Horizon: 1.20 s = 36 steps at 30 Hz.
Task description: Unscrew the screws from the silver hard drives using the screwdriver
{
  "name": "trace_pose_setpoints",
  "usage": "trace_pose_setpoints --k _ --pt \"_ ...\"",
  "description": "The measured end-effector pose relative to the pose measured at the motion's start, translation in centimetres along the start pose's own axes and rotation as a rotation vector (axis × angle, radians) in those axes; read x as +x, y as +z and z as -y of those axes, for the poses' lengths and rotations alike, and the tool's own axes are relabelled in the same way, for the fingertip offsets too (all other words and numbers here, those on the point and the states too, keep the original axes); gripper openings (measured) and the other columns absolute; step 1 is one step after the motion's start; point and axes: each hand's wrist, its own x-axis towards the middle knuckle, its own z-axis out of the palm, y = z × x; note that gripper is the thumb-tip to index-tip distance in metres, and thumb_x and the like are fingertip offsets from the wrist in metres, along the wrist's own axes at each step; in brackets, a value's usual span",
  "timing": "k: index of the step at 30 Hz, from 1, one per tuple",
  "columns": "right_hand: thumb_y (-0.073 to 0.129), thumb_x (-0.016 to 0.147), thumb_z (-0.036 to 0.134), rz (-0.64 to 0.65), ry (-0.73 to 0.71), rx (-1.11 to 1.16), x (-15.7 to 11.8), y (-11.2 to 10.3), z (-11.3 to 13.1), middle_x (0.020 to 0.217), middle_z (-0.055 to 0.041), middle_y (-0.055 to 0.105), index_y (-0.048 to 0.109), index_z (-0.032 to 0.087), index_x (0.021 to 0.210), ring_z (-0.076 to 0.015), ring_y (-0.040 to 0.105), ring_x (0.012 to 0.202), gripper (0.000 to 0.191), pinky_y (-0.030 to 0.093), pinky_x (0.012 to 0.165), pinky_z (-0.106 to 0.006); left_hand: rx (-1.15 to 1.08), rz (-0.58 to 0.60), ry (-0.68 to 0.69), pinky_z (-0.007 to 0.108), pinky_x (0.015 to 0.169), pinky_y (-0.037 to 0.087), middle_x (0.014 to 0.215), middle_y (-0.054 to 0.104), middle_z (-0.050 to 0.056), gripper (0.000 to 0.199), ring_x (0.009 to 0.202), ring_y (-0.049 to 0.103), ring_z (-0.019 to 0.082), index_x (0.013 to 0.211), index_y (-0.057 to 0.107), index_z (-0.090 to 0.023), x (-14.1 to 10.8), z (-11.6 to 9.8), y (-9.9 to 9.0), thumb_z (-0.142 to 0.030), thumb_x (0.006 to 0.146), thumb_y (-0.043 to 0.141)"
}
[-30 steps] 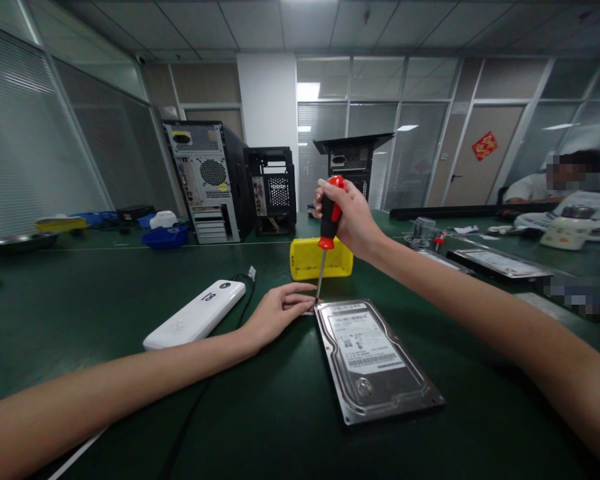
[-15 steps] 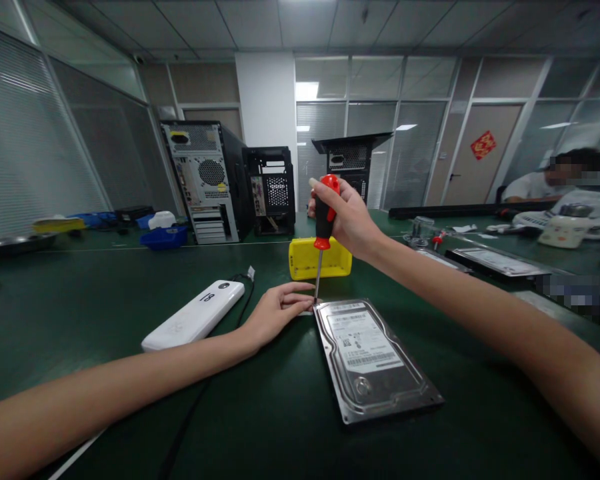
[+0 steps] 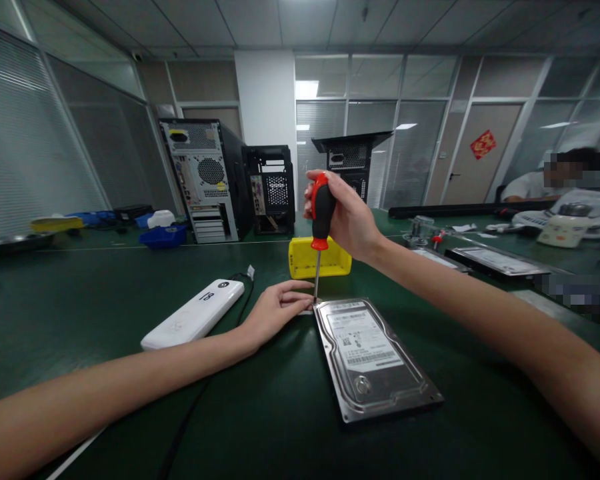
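A silver hard drive (image 3: 365, 360) with a white label lies flat on the green table (image 3: 260, 413). My right hand (image 3: 347, 213) is wrapped round the red and black handle of a screwdriver (image 3: 323, 217), which stands nearly upright with its tip at the drive's far left corner. Beside that corner is my left hand (image 3: 280, 307), its fingers close together near the tip; what they hold, if anything, is too small to make out. Just behind the tip stands a yellow bin (image 3: 305, 260).
A white power bank (image 3: 195, 317) with a black cable lies left. Farther back are computer cases (image 3: 210, 180), a blue tray (image 3: 164, 237) and a metal dish (image 3: 15, 245). More drives (image 3: 500, 261) and a white mug (image 3: 560, 230) are right, near a seated person (image 3: 530, 185).
The screwdriver's handle has turned in my right hand and shifted slightly left. My right fingers have changed their hold on it. My left hand and the drive look unmoved.
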Motion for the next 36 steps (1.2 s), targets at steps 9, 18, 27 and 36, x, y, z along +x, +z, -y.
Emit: trace_pose_setpoints --k 9,18,27,36 --pt "0.055 0.083 0.043 0.016 -0.04 -0.058 -0.2 0.2 0.2 0.086 -0.0011 0.05 0.056 0.023 0.097 -0.0115 0.05 0.072 0.025 0.045 0.071 -0.025 0.009 -0.014 0.0 0.033 0.089 0.05 0.096 0.07 0.01 0.035 0.089 0.067 0.018 0.114 0.056 -0.01 0.0 -0.1 0.1 -0.016 0.08 0.063" --pt "0.054 0.084 0.04 0.02 -0.071 -0.032 0.1 -0.3 0.7 0.085 -0.0009 0.051 0.058 0.022 0.095 -0.0114 0.05 0.071 0.022 0.044 0.072 -0.026 0.026 -0.007 0.009 0.032 0.088 0.049 0.099 0.069 0.011 0.034 0.089 0.067 0.017 0.115 0.055 -0.011 0.1 0.1 0.0 -0.017 0.082 0.061" --pt "0.056 0.082 0.041 0.001 -0.041 -0.012 0.1 -0.6 0.0 0.086 -0.0013 0.05 0.056 0.021 0.096 -0.0115 0.049 0.072 0.025 0.045 0.072 -0.025 0.04 0.01 0.015 0.03 0.089 0.049 0.098 0.07 0.011 0.032 0.09 0.066 0.017 0.115 0.054 -0.01 0.1 0.0 0.1 -0.017 0.084 0.059" --pt "0.055 0.083 0.04 -0.007 -0.036 0.004 0.3 -1.0 0.0 0.085 -0.0013 0.05 0.056 0.021 0.096 -0.0114 0.049 0.074 0.023 0.045 0.069 -0.023 0.027 -0.009 -0.022 0.03 0.089 0.049 0.096 0.069 0.011 0.033 0.09 0.066 0.016 0.116 0.053 -0.008 0.0 -0.4 0.3 -0.011 0.084 0.057"
